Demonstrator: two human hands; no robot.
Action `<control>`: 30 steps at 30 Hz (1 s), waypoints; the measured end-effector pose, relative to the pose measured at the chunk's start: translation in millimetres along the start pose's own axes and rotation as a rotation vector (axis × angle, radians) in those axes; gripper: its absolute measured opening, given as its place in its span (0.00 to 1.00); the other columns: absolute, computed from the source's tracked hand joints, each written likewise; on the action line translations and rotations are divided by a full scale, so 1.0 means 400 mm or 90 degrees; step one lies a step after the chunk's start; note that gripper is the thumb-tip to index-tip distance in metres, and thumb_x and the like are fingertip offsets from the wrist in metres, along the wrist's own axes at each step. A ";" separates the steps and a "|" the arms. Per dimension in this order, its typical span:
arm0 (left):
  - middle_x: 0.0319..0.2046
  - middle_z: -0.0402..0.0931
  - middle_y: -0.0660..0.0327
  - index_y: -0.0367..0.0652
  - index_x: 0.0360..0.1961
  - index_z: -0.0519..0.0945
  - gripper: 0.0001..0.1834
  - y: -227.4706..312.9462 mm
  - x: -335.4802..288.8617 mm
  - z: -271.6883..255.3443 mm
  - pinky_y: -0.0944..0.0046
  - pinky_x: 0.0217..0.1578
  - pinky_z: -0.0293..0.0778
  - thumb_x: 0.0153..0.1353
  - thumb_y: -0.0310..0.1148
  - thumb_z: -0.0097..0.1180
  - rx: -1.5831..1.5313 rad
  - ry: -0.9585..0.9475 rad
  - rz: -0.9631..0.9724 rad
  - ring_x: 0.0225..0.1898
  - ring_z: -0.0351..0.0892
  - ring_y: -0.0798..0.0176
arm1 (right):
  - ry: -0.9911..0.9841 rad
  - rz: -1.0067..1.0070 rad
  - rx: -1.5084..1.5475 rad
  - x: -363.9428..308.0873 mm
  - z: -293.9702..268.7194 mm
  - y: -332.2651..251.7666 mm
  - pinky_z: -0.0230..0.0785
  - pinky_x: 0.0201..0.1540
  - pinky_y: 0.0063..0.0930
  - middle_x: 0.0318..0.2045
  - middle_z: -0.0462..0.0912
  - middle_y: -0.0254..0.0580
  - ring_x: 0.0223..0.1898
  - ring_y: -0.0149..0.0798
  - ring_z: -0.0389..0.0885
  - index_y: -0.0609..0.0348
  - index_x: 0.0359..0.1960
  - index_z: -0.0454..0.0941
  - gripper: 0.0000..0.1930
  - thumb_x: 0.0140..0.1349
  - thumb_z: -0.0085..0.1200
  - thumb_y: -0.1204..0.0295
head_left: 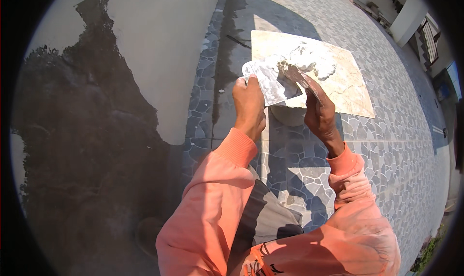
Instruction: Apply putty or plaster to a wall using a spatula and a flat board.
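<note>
My left hand (250, 104) is closed on the near left edge of a flat whitish plate (267, 83), smeared with white paste. My right hand (320, 114) grips a narrow brown trowel-like tool (305, 79); its exact kind is unclear. The tool's far end is at the right part of the plate, next to a heap of white putty (313, 57). That heap sits on a square beige marbled tile (355, 93), just beyond my hands. Under the tile's near edge, a rounded container (288, 115) partly shows.
A pale wall (164, 49) rises on my left, with a large dark grey patch (92, 145) over it. Stone-patterned paving (396, 155) spreads to the right. Along the wall's foot runs a dark wet-looking strip (224, 54). A white pillar (408, 17) stands far right.
</note>
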State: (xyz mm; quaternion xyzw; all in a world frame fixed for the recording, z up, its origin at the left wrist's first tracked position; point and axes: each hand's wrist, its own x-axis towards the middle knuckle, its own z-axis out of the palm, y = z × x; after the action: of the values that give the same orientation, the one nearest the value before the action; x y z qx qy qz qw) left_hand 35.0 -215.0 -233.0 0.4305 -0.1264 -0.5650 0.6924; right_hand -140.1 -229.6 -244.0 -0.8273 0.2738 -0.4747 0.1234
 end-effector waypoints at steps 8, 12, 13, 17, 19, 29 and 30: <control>0.32 0.74 0.60 0.31 0.40 0.69 0.10 0.037 -0.019 0.001 0.71 0.30 0.70 0.68 0.29 0.42 0.043 -0.049 0.049 0.31 0.73 0.73 | -0.091 -0.095 -0.030 0.011 -0.022 0.013 0.65 0.61 0.40 0.58 0.71 0.56 0.60 0.56 0.69 0.58 0.60 0.64 0.42 0.35 0.50 0.95; 0.43 0.75 0.53 0.29 0.52 0.66 0.16 0.049 -0.045 -0.006 0.65 0.42 0.76 0.69 0.31 0.41 0.089 -0.083 0.043 0.42 0.77 0.66 | -0.132 -0.106 -0.088 0.014 -0.039 0.021 0.64 0.61 0.43 0.59 0.70 0.55 0.61 0.57 0.68 0.58 0.60 0.64 0.44 0.32 0.51 0.94; 0.43 0.75 0.53 0.29 0.52 0.66 0.16 0.049 -0.045 -0.011 0.65 0.42 0.76 0.69 0.31 0.41 0.089 -0.083 0.045 0.42 0.77 0.66 | -0.142 -0.113 -0.108 0.018 -0.044 0.018 0.64 0.62 0.43 0.59 0.70 0.55 0.60 0.57 0.68 0.59 0.60 0.65 0.44 0.31 0.51 0.94; 0.44 0.74 0.53 0.29 0.54 0.64 0.18 0.051 -0.056 -0.019 0.65 0.44 0.76 0.69 0.31 0.41 0.046 -0.126 0.059 0.43 0.77 0.66 | -0.148 -0.147 -0.160 0.031 -0.058 0.022 0.64 0.62 0.45 0.58 0.71 0.55 0.60 0.57 0.69 0.60 0.60 0.65 0.43 0.32 0.51 0.94; 0.45 0.74 0.53 0.29 0.54 0.64 0.18 0.056 -0.064 -0.023 0.65 0.45 0.76 0.69 0.32 0.41 0.040 -0.124 0.050 0.44 0.77 0.66 | -0.158 -0.154 -0.197 0.035 -0.062 0.030 0.64 0.62 0.46 0.57 0.71 0.55 0.59 0.56 0.69 0.60 0.60 0.65 0.41 0.36 0.49 0.94; 0.42 0.76 0.54 0.29 0.50 0.69 0.16 0.112 -0.102 -0.051 0.69 0.41 0.72 0.69 0.31 0.42 0.028 -0.093 0.098 0.40 0.76 0.70 | -0.152 -0.190 -0.358 0.062 -0.076 0.055 0.65 0.60 0.46 0.53 0.74 0.55 0.56 0.54 0.73 0.62 0.57 0.67 0.30 0.48 0.45 0.90; 0.42 0.76 0.54 0.29 0.50 0.69 0.16 0.120 -0.107 -0.053 0.68 0.42 0.72 0.69 0.31 0.42 0.013 -0.098 0.095 0.41 0.76 0.69 | -0.137 -0.178 -0.354 0.059 -0.078 0.067 0.68 0.57 0.43 0.50 0.76 0.56 0.52 0.53 0.76 0.63 0.55 0.69 0.27 0.49 0.45 0.90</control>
State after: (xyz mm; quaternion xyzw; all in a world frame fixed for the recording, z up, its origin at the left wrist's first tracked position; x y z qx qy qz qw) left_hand 67.4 -167.8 -196.9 0.3822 -0.2166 -0.5421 0.7163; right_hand -166.2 -263.3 -223.1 -0.9042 0.2622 -0.3041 -0.1454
